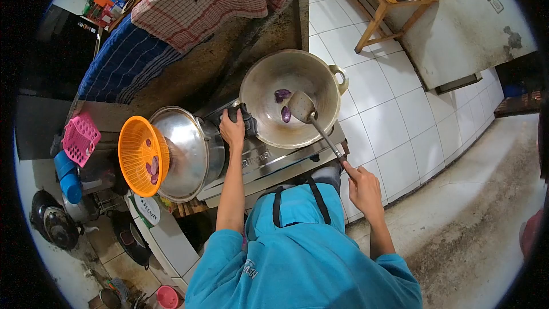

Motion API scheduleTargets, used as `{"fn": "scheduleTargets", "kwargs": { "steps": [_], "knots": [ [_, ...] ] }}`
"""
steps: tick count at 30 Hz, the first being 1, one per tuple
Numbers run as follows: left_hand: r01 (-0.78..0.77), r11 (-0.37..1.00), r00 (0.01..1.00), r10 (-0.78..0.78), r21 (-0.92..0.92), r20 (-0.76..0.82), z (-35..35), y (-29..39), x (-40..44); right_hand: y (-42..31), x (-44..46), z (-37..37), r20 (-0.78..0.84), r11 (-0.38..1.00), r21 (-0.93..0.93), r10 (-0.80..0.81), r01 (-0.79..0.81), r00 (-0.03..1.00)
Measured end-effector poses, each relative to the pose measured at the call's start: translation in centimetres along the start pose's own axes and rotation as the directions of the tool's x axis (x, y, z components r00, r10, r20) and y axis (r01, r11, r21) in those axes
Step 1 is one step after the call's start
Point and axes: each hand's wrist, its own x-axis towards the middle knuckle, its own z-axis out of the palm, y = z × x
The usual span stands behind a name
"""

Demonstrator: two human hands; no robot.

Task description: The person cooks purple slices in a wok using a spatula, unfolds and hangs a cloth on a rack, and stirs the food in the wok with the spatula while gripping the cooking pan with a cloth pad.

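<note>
Purple pieces (286,114), smooth-skinned and glossy, lie on the bottom of the wide metal wok (323,80), right beside the broad, rounded blade of my spatula (301,106)! Scuffed grey metal curves up all around them to a round rim, a looped ear standing out on the far right. Bare wok wall gives the blade room to the right, and beyond that edge run glossy white floor tiles (394,106). Over on the left it's tight: a shiny domed steel pot (180,131) crowds in, an orange mesh basket (127,157) against it. My hands are well apart: left hand (231,130), arm stretched forward, clamped on a dark pad (250,121) at the wok's rim; right hand (364,187), elbow bent, wrapped around the spatula's slanting handle.
</note>
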Motion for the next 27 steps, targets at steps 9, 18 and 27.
{"fn": "scheduleTargets", "kwargs": {
  "steps": [9, 18, 27],
  "knots": [
    [0.019, 1.0, 0.999, -0.019, 0.001, 0.036, -0.2, 0.2, 0.1, -0.6, 0.1, 0.7, -0.111, 0.999, -0.027, -0.039, 0.036, 0.993],
    [0.012, 1.0, 0.999, -0.013, 0.019, 0.038, -0.4, 0.4, 0.0, -1.4, -0.4, -0.2, -0.029, 0.997, -0.013, -0.073, 0.073, 0.997],
    [0.003, 1.0, 1.0, -0.003, 0.005, 0.022, -0.5, 0.6, 0.0, -1.0, 0.4, 0.8, -0.047, 0.998, 0.064, -0.006, 0.009, 0.999]
  ]
}}
